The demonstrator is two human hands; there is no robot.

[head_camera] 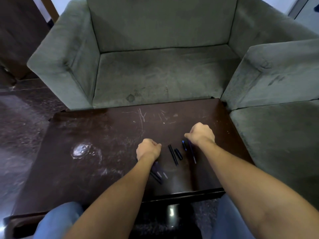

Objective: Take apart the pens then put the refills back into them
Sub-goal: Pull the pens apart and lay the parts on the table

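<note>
- On the scratched dark-brown wooden bench (107,135), before a grey-green fabric sofa (162,71), my left hand (148,149) is fisted, fingers curled over a bundle of dark purple-tipped pens (158,173).
- My right hand (201,133) is closed above a slim purple refill (192,153); whether it grips it, I cannot tell.
- Between them lie loose black pen barrels (174,154).

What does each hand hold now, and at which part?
The left hand is closed on a bundle of pens, at their far ends. The right hand grips a pen at its far end.
</note>
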